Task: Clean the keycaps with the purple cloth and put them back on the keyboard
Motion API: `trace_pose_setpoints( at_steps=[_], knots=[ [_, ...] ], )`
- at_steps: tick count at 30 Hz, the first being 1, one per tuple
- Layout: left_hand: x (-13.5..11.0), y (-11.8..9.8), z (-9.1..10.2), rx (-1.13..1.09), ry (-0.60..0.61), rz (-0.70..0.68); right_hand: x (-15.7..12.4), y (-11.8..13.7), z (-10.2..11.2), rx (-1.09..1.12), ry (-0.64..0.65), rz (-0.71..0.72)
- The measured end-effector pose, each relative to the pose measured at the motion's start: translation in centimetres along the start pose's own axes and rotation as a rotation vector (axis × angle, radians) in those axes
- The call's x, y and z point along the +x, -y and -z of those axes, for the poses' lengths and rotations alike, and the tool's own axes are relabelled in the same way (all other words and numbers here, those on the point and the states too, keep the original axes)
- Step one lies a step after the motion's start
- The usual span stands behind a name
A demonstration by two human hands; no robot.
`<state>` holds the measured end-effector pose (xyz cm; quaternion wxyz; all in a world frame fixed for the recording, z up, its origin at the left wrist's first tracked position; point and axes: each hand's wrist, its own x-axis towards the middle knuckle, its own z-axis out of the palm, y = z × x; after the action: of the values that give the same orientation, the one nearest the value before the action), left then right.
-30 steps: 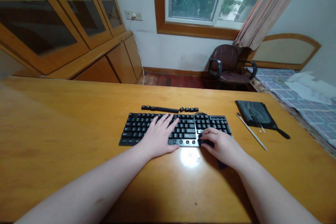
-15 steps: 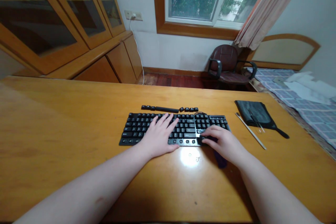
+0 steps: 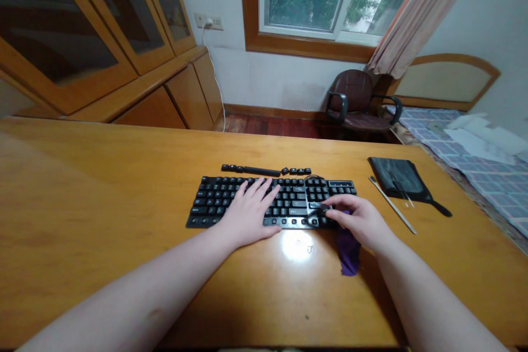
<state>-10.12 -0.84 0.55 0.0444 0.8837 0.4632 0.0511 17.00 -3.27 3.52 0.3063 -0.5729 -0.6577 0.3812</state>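
A black keyboard [image 3: 214, 201] lies in the middle of the wooden table [image 3: 103, 187]. My left hand [image 3: 249, 212] rests flat on the keys at its centre, fingers spread. My right hand [image 3: 358, 220] is at the keyboard's right end, fingers closed on a purple cloth [image 3: 348, 253] that hangs down from under the palm onto the table. Its fingertips press near the arrow keys. A row of loose black keycaps [image 3: 266, 170] lies just behind the keyboard.
A black pouch [image 3: 398, 176] and a thin metal rod [image 3: 391, 204] lie to the right of the keyboard. Beyond the table stand a dark office chair [image 3: 357, 102], wooden cabinets [image 3: 103, 38] at left and a bed [image 3: 474, 159] at right.
My right hand has shifted slightly up and right along the keyboard's right end, and the purple cloth under it has come more into sight. The left hand has stayed still.
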Motion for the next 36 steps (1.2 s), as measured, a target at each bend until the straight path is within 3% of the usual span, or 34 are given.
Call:
trace_pose_setpoints(
  at_steps=[4, 10, 36],
  knots=[
    [0.0, -0.1, 0.1, 0.003, -0.003, 0.006, -0.6, 0.2, -0.4, -0.423, 0.066, 0.247],
    [-0.1, 0.0, -0.1, 0.008, -0.014, 0.001, -0.9, 0.5, -1.5, -0.732, 0.146, 0.264],
    [-0.1, -0.1, -0.3, -0.013, -0.063, -0.013, -0.2, 0.5, -2.5, -0.801, 0.173, 0.14]
  ],
)
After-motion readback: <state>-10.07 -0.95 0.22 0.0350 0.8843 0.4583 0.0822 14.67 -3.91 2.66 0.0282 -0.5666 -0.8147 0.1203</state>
